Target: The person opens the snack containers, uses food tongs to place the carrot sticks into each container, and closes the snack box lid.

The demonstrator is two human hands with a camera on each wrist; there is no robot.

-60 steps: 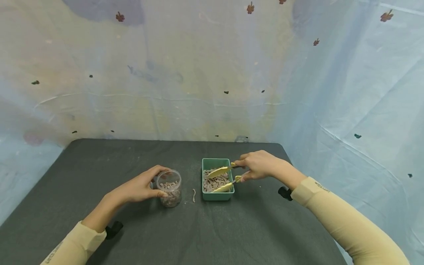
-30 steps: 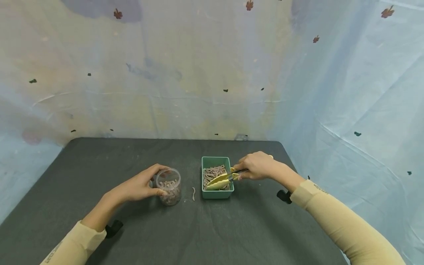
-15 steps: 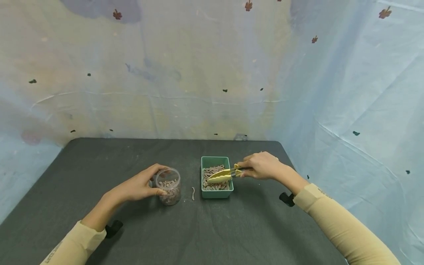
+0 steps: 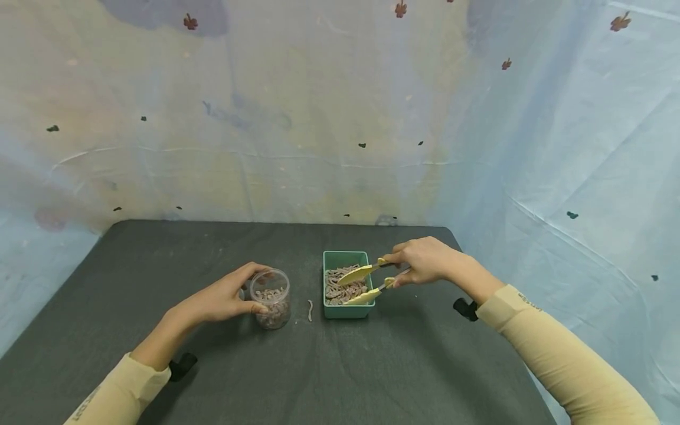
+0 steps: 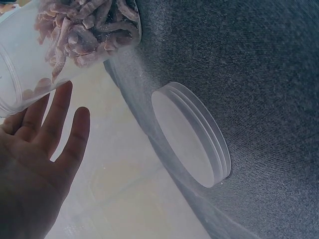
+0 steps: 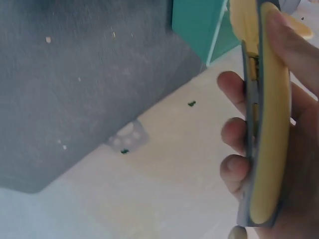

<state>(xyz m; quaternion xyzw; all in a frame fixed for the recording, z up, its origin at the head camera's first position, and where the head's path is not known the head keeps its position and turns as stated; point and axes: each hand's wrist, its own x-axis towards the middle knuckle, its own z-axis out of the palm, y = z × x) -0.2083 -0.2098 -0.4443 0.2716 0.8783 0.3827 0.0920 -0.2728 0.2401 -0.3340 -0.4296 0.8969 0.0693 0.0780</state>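
Note:
My left hand (image 4: pixel 228 296) holds a clear plastic jar (image 4: pixel 274 316) by its upper part, thumb on the near side. Short pinkish-brown strips (image 5: pixel 82 32) fill its lower portion, and its mouth is uncovered. With my right hand (image 4: pixel 428 260) I grip a pair of yellow-tipped tongs (image 6: pixel 271 124) by the handles. Their two heads are spread apart over a green rectangular box (image 4: pixel 346 313), pointing left. Similar strips (image 4: pixel 340 291) cover the box's bottom. One loose strip (image 4: pixel 310 311) lies on the table between jar and box.
A white round lid (image 5: pixel 192 134) rests on the dark table (image 4: pixel 239 378) beyond my left hand; in the head view the hand hides it. Small crumbs (image 6: pixel 48 40) dot the tabletop. A patterned pale sheet (image 4: pixel 297 118) hangs behind the table and at its sides.
The tongs were spread, came together inside the box, and are now spread again. My right hand has shifted slightly right and away from me. The left hand and jar have stayed in place.

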